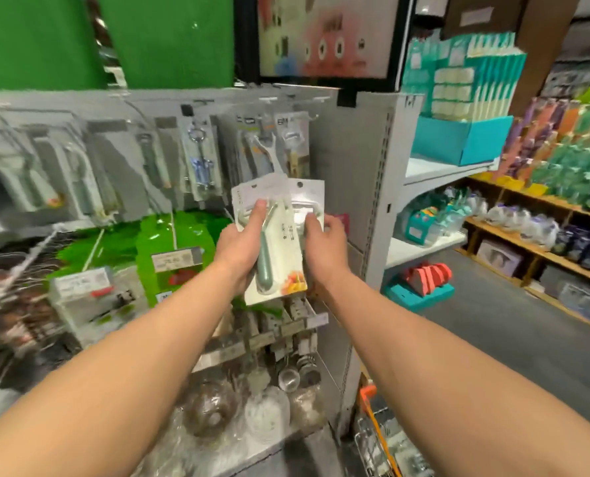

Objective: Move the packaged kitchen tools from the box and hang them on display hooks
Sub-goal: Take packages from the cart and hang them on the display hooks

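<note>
Both hands are raised before the grey display rack (350, 149), each holding a carded kitchen tool. The left hand (242, 247) curls round a pale card (281, 266) that carries a sage-green peeler under clear plastic, with a fruit picture at its lower corner. The right hand (324, 244) pinches a second white card (309, 197), tucked just behind it and bearing a white peeler below a round hang hole. Other packaged tools (200, 160) hang just beyond.

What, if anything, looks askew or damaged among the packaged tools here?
Nothing looks damaged or spilled. The green peeler pack in the left hand leans left, overlapping the second pack held by the right hand. Hanging packs are too blurred to judge.
</note>
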The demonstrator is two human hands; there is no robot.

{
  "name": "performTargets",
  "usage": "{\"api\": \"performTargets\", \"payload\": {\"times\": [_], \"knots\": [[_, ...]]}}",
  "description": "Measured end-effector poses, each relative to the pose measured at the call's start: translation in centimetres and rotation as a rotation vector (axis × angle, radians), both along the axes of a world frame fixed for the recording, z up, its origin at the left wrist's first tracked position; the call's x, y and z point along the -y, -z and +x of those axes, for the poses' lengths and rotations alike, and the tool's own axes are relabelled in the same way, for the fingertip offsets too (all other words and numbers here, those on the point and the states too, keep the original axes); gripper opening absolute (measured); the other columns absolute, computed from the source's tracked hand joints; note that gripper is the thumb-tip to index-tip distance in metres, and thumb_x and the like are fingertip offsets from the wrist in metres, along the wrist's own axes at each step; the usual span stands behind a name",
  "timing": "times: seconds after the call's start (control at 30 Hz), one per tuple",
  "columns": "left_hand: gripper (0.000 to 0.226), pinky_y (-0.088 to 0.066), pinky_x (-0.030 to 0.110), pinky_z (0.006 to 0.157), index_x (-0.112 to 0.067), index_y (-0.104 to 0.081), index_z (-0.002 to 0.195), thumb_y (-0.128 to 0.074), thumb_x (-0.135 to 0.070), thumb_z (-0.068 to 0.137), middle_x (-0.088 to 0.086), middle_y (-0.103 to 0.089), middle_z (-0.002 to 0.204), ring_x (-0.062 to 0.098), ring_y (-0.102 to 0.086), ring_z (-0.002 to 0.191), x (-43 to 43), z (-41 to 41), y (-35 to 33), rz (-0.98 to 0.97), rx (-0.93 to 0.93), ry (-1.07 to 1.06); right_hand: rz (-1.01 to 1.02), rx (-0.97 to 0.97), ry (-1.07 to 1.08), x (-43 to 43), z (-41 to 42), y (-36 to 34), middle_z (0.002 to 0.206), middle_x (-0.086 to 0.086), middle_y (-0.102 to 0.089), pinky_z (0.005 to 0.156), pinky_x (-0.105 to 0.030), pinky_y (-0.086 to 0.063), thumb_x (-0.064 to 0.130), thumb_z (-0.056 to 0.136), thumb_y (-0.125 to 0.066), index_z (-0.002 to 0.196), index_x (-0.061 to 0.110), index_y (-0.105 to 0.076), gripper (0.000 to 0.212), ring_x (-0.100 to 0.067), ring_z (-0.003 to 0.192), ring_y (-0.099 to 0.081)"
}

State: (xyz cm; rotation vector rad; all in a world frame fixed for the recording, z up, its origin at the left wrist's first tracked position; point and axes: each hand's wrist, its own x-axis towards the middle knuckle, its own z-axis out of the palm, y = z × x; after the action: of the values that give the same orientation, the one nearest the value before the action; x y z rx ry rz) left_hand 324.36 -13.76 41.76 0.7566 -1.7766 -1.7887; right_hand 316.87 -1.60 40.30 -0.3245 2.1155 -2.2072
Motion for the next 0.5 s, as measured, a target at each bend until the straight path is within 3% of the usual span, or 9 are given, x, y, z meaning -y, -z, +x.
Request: {"api": "performTargets", "payload": {"times": [0.07,0.13,0.2,0.27,0.37,0.5], "knots": [[0.07,-0.062,0.04,0.087,-0.014,-0.072,0.108,-0.067,-0.078,0.08,0.001,-0.08,0.096,0.022,-0.078,0.086,2.5,1.8,-1.3,0.015,-0.039,-0.101,-0.015,-0.035,-0.067,3.6,1.0,-1.5,0.098,0.012,-0.059,0.063,-0.007,-0.04,0.033,0.106,-0.055,0.122,0.014,-0.056,0.025,-0.004,0.089,-0.058],[0.075,-0.061,0.039,0.088,-0.014,-0.07,0.109,-0.068,-0.081,0.076,0.001,-0.079,0.098,0.021,-0.077,0.088,4.8,3.8,-2.5,0.036,-0.077,-0.171,-0.008,-0.063,-0.14,6.7,2.4,-2.7,0.103,0.008,-0.062,0.074,-0.017,-0.046,0.041,0.106,-0.052,0.125,0.014,-0.057,0.033,-0.01,0.094,-0.061],[0.097,-0.06,0.044,0.093,-0.013,-0.068,0.121,-0.069,-0.09,0.062,0.002,-0.078,0.106,0.024,-0.077,0.094,7.3,5.8,-3.4,0.047,-0.117,-0.247,0.015,-0.098,-0.197,9.7,3.8,-4.0,0.114,0.0,-0.065,0.088,-0.032,-0.046,0.044,0.106,-0.052,0.128,0.013,-0.057,0.039,-0.02,0.108,-0.061],[0.106,-0.06,0.046,0.094,-0.013,-0.065,0.128,-0.07,-0.091,0.057,0.002,-0.078,0.111,0.024,-0.076,0.097,9.8,7.8,-3.8,0.039,-0.155,-0.313,0.027,-0.127,-0.231,12.7,5.1,-4.9,0.124,-0.006,-0.065,0.094,-0.033,-0.044,0.043,0.105,-0.053,0.13,0.011,-0.057,0.041,-0.024,0.116,-0.059],[0.115,-0.059,0.045,0.094,-0.013,-0.06,0.135,-0.067,-0.095,0.055,0.003,-0.077,0.115,0.025,-0.075,0.102,12.9,11.4,-4.7,0.038,-0.181,-0.436,0.031,-0.134,-0.316,17.3,8.0,-6.1,0.123,-0.005,-0.065,0.092,-0.033,-0.043,0.042,0.104,-0.054,0.132,0.011,-0.058,0.042,-0.025,0.115,-0.06],[0.109,-0.059,0.045,0.094,-0.018,-0.069,0.123,-0.062,-0.101,0.054,0.002,-0.079,0.11,0.025,-0.076,0.1,18.9,16.2,-4.3,0.024,-0.211,-0.548,0.004,-0.137,-0.421,23.4,12.7,-7.0,0.123,-0.006,-0.064,0.089,-0.03,-0.038,0.044,0.105,-0.052,0.131,0.011,-0.056,0.042,-0.025,0.115,-0.058]]}}
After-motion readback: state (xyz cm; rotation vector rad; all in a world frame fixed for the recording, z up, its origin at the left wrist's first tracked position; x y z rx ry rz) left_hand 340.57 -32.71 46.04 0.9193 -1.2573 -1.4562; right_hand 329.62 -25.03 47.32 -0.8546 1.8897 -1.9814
